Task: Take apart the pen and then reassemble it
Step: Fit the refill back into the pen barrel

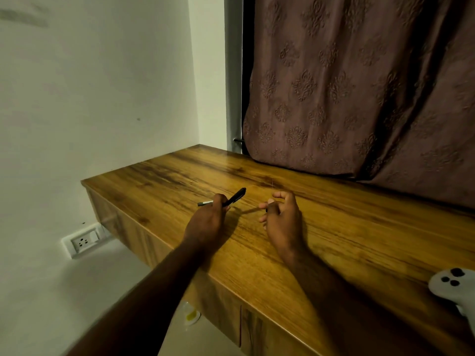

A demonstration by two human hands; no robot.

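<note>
Over the desk (334,227): both hands
Left hand (205,224): fingers closed round the pen (235,196), black barrel jutting up-right, grey end out left
Right hand (281,217): near, apart from pen, fingertips pinched on something small and dark, unclear
Around: curtain (359,86) behind; white controller (449,283) far right, nothing blocking

Black pen (235,197), golden-brown streaked wooden desk (334,227), mauve curtain (359,86) with embossed damask motifs.
</note>
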